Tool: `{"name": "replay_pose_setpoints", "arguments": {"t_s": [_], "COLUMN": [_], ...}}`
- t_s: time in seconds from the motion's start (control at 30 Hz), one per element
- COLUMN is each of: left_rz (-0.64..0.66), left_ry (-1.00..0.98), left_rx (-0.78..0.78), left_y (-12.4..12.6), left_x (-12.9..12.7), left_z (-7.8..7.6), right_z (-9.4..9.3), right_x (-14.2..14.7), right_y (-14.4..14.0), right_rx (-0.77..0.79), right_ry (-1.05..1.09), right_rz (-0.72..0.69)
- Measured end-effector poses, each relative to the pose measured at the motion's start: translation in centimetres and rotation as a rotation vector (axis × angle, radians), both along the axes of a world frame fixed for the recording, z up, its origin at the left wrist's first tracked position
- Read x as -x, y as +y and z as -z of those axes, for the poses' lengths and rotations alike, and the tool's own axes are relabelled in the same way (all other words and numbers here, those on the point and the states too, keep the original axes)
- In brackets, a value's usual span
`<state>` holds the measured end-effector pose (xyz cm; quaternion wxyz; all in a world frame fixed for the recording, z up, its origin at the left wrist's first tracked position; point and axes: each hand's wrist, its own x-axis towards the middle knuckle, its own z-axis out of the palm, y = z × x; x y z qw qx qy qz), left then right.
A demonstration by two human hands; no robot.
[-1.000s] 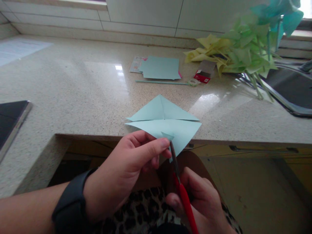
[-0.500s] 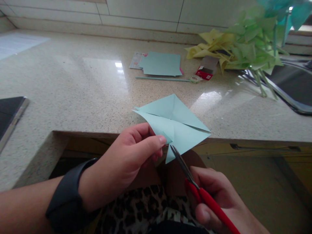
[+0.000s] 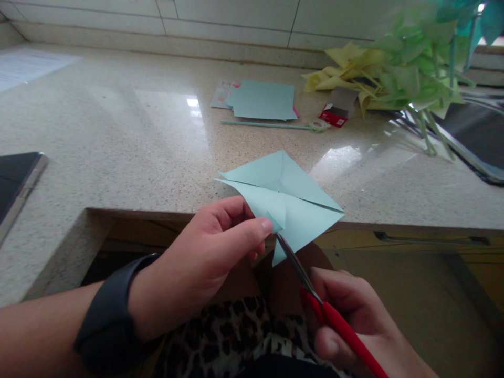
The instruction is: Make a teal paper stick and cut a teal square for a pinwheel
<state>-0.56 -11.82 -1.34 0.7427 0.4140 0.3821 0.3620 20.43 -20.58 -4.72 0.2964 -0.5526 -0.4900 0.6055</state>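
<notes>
My left hand point(image 3: 224, 247) pinches a light blue-green sheet of paper point(image 3: 303, 218) near its front corner, with the thumb on top. Slits run into the sheet from its left, right and front corners, and the paper tilts over the counter's front edge. In my right hand point(image 3: 354, 320) is a pair of red-handled scissors point(image 3: 301, 273). Their blades look nearly closed and lie at the front slit, the tips beside my left thumb. My right fingers are wrapped round the handles.
Behind the paper, on the speckled counter point(image 3: 137, 142), lie a stack of blue-green sheets point(image 3: 265, 100), a thin green stick point(image 3: 263, 124), a tape roll point(image 3: 318, 125) and a small red box point(image 3: 334, 113). Paper pinwheels point(image 3: 421, 79) stand by the sink point(image 3: 480, 131). A dark device point(image 3: 18, 181) sits left.
The view has shifted slightly, so the counter items appear a little higher and further right. Both hands keep their hold, and the scissor tips stay at the front slit.
</notes>
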Motion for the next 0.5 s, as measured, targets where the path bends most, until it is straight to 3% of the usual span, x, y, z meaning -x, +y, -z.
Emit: {"name": "replay_pose_setpoints", "arguments": {"t_s": [0.17, 0.5], "left_rz": [0.007, 0.016], "left_ry": [0.003, 0.05], "left_rx": [-0.008, -0.001], "left_y": [0.02, 0.01], "left_x": [0.06, 0.06], "left_z": [0.01, -0.03], "right_z": [-0.54, 0.02], "right_x": [0.26, -0.32], "right_y": [0.36, 0.71], "right_rx": [-0.065, 0.011], "right_ry": [-0.045, 0.021], "right_rz": [0.033, -0.062]}}
